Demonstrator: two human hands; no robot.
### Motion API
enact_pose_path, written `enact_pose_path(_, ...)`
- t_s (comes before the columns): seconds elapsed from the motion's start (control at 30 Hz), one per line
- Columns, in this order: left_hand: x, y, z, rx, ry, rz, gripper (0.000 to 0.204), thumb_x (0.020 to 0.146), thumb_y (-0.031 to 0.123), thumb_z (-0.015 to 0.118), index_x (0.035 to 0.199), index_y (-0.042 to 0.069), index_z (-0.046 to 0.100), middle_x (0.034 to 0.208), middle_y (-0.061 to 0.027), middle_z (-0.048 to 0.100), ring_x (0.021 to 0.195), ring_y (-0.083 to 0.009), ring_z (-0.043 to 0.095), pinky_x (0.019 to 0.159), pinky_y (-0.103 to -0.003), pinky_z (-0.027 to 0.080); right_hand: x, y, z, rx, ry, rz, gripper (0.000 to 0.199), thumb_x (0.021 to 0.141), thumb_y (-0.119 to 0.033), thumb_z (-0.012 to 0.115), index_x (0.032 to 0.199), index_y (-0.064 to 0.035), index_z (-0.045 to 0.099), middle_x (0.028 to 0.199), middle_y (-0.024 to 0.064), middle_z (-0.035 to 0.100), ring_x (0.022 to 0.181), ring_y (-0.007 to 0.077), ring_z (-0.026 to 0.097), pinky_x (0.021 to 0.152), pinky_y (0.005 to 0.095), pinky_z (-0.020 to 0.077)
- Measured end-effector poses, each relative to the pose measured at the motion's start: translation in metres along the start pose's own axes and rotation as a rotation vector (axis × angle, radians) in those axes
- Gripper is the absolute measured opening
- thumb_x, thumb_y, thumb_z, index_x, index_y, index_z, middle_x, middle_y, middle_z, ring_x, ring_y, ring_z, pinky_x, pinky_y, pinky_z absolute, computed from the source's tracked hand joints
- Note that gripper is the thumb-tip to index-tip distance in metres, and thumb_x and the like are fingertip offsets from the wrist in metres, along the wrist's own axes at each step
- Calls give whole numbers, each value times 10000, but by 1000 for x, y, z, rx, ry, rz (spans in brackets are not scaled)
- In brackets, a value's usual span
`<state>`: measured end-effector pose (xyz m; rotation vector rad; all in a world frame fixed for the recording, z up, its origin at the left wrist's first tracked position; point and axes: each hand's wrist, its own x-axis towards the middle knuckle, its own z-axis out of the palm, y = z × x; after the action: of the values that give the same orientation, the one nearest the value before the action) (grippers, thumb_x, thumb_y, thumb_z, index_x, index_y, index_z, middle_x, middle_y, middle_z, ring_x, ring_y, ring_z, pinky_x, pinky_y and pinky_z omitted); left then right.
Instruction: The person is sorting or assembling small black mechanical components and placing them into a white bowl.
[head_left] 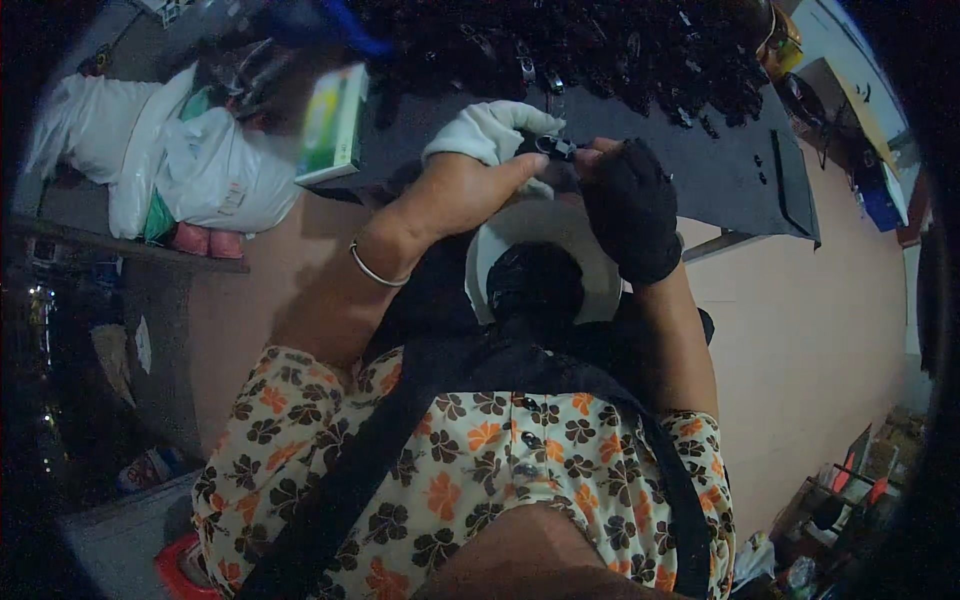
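My left hand (490, 142), in a white glove with the thumb bare, is closed on a small black part with a shiny metal piece (555, 148). My right hand (628, 205) wears a black glove that leaves the fingertips bare. Its fingertips pinch together at the right end of the same part. Both hands meet in front of the table's near edge, above a white round tub (478, 262) with something black inside. A large pile of similar dark parts (640, 60) covers the far side of the dark table (735, 185). The part's exact kind is too small to make out.
Left of my hands, a green and white box (335, 125) stands at the table edge. Beyond it, stuffed white plastic bags (215, 175) lie on another surface. A blue box (878, 200) is at the far right, and assorted items lie on the floor at lower right.
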<state>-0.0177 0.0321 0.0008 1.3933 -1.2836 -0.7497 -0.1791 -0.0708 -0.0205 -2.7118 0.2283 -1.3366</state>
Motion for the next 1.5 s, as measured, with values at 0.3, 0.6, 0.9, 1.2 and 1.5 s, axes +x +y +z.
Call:
enact_pose_path(0.3,-7,4,12,-120,131,100,265,774,-17,585,1037,-24,555,1012,-117,599,907,-187,591,789,-278,482,-8,-11,15,535,146,631,85,819,-95,588,871,-36,557,758,65,577,666,157,551,605,280,445)
enact_pose_path(0.6,-12,-1,28,433,160,434,255,776,22,605,1029,-6,584,1047,-125,606,972,-183,564,847,-285,435,-6,-27,20,1005,51,892,198,882,-225,524,847,-31,543,686,25,548,630,89,508,582,241,418)
enact_pose_path(0.9,-14,0,12,-91,58,9,235,827,63,597,1044,-25,586,934,-77,640,783,-100,592,669,-227,485,-6,-19,12,476,79,689,209,805,-141,640,961,-20,568,788,29,577,747,104,549,652,264,465)
enact_pose_path(1.2,-5,-9,13,101,-115,108,254,819,76,589,1049,-31,571,939,-104,632,800,-152,606,707,-266,484,-8,-1,-5,670,-304,756,279,748,-140,687,965,9,595,858,88,620,816,115,566,711,271,472)
enact_pose_path(1.5,83,-28,7,910,19,299,450,756,335,646,1129,104,546,910,-169,613,816,-360,578,717,-404,476,-11,99,-22,-327,-3,578,312,800,-312,586,917,-25,616,888,199,610,850,358,596,736,429,469)
